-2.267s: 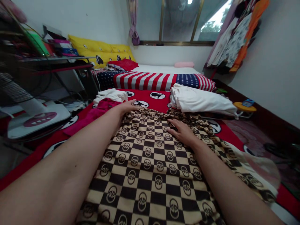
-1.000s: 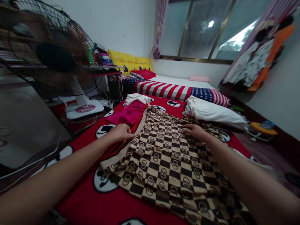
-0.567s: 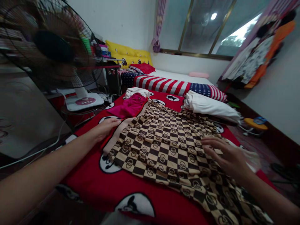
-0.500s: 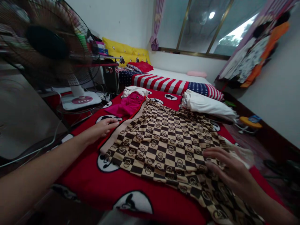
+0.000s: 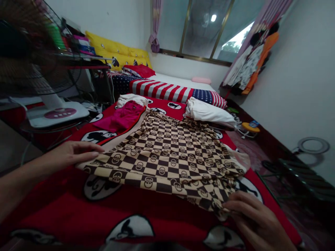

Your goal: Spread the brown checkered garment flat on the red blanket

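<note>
A brown and beige checkered cloth [image 5: 170, 157] with ring logos lies spread on a red blanket [image 5: 78, 209] printed with black-and-white cartoon patches. My left hand [image 5: 69, 153] rests flat at the cloth's near left corner, fingertips on its edge. My right hand [image 5: 251, 219] pinches the cloth's near right corner at the lower right. A folded magenta garment [image 5: 121, 116] and a white one [image 5: 129, 99] lie just beyond the cloth's far left side.
A folded white pile [image 5: 209, 111] sits at the far right of the blanket. A standing fan [image 5: 26, 69] with a white base is at the left. A flag-striped bed [image 5: 170, 91] and yellow pillows [image 5: 112, 54] lie behind. Clothes [image 5: 251, 62] hang by the window.
Both hands have slid from the cloth's far part toward me, to its near corners. My right hand has closed on the near right corner. The view has swung right.
</note>
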`<action>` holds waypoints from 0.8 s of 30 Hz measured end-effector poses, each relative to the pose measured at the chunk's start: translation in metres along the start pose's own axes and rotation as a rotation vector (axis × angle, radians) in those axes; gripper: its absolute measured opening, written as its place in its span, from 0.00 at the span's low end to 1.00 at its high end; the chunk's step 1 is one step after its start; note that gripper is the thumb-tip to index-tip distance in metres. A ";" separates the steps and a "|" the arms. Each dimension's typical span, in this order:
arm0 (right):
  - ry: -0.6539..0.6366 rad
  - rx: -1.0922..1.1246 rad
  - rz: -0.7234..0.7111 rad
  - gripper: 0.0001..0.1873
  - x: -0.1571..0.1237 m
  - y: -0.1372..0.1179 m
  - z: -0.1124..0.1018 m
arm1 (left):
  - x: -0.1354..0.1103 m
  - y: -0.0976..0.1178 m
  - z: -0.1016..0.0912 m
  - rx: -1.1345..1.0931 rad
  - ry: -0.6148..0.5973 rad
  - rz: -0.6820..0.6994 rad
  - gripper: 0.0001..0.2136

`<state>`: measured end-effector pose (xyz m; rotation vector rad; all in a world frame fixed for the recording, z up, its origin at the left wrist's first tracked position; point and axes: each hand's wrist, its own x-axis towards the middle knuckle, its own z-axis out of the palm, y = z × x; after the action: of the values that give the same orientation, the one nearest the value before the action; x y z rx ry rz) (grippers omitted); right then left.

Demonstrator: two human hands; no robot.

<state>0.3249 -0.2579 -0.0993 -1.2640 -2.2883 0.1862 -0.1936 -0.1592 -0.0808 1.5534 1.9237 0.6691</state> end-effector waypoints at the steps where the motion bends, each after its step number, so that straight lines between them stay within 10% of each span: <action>1: -0.057 0.014 0.008 0.12 0.002 -0.003 -0.001 | 0.001 -0.003 0.000 -0.005 -0.102 0.004 0.34; 4: -0.195 0.081 0.052 0.08 0.006 -0.005 -0.002 | 0.008 -0.014 0.004 0.133 -0.293 0.080 0.28; 8: -0.025 0.100 0.307 0.10 0.013 0.033 -0.015 | 0.019 -0.002 0.015 0.510 0.012 0.349 0.26; 11: 0.252 -0.118 0.498 0.15 0.015 0.090 -0.029 | 0.027 0.035 0.033 0.478 0.086 0.594 0.22; 16: 0.311 -0.351 0.610 0.20 0.027 0.157 -0.038 | 0.056 0.111 0.094 0.350 -0.180 0.829 0.21; 24: 0.176 -0.292 0.779 0.27 0.085 0.165 -0.034 | 0.123 0.127 0.182 0.591 -0.084 0.726 0.27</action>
<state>0.4287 -0.1004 -0.0969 -2.1790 -1.6097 0.0010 0.0024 -0.0081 -0.1378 2.6540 1.5341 0.2913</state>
